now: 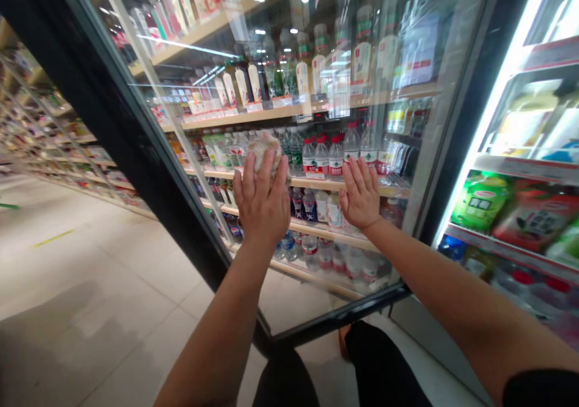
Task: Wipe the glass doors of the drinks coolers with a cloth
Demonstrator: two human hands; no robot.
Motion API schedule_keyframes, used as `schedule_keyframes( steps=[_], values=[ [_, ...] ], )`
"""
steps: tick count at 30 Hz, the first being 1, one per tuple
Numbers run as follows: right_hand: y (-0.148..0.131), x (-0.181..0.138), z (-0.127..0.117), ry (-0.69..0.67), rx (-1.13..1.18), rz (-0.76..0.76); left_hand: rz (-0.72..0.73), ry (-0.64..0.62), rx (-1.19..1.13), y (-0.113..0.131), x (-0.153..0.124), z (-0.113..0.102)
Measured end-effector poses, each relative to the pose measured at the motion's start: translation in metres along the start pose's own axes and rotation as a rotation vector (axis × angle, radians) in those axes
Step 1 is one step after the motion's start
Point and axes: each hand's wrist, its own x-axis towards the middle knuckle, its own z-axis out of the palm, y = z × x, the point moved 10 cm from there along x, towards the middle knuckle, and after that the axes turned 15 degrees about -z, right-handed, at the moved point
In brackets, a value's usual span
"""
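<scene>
My left hand (263, 205) presses a crumpled, pale brownish cloth (263, 143) flat against the glass of a black-framed cooler door (339, 318). Its fingers point upward over the cloth, and most of the cloth is covered by them. To the right, my right hand (360, 196) lies against the same glass with its palm toward the pane and fingers stretched out, holding nothing. The door stands swung open in front of me. Bottles on shelves show through the pane, mixed with reflections of ceiling lights.
On the right is the lit cooler interior with green pouches (480, 199) and red pouches (538, 217) on a shelf. Blurred store shelves (49, 105) run along the left. Pale floor tiles (131, 268) extend below, and my legs (284, 383) are close beneath the door's lower corner.
</scene>
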Motion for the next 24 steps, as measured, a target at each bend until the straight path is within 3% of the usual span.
schedule_keyframes(
  steps=[4,8,12,15,17,20,24],
  values=[
    [0.002,-0.001,0.004,-0.051,0.085,0.076,0.138,-0.078,-0.072,0.029,-0.028,0.016],
    [-0.010,0.016,-0.021,-0.007,0.213,0.157,0.178,-0.153,-0.170,0.045,-0.048,0.028],
    [-0.056,0.044,-0.035,0.016,0.406,-0.024,0.073,-0.233,-0.314,0.045,-0.034,0.026],
    [-0.084,0.044,-0.025,0.012,0.412,-0.150,-0.014,-0.240,-0.440,0.034,-0.027,0.012],
    [-0.090,0.034,-0.012,-0.027,0.353,-0.137,-0.037,-0.165,-0.444,0.019,-0.029,-0.005],
    [-0.092,0.023,0.000,-0.120,0.326,-0.081,-0.053,-0.006,-0.269,-0.011,-0.042,-0.027],
    [-0.077,0.061,-0.009,-0.063,0.325,-0.030,-0.136,-0.005,0.029,-0.048,-0.062,-0.016]
  ],
)
